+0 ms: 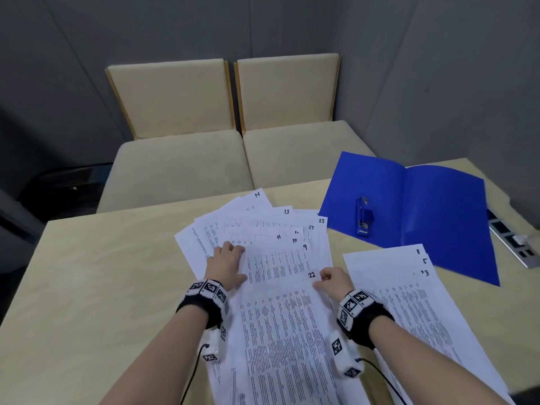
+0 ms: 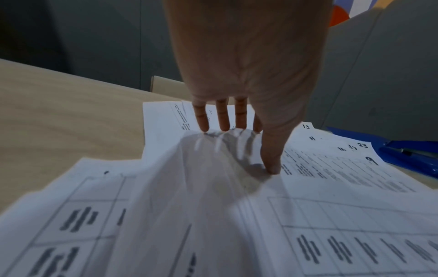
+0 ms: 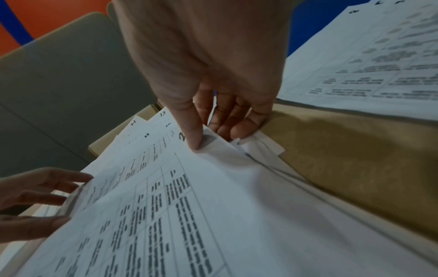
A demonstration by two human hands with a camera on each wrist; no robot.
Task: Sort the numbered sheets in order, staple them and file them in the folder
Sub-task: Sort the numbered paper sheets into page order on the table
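Several numbered white sheets lie fanned out at the table's middle, with corners reading 9, 10, 11, 13, 14, 17, 23. On top lies sheet 22. My right hand pinches its top right corner between thumb and fingers. My left hand presses flat on the fanned sheets with straight fingers, left of sheet 9. A second pile, showing 8, 5 and 3, lies to the right. The blue folder is spread open at the back right, with a blue stapler on it.
The beige table has bare surface to the left. Two cream chairs stand behind it against grey walls. A grey power socket strip is set in the table at the far right edge.
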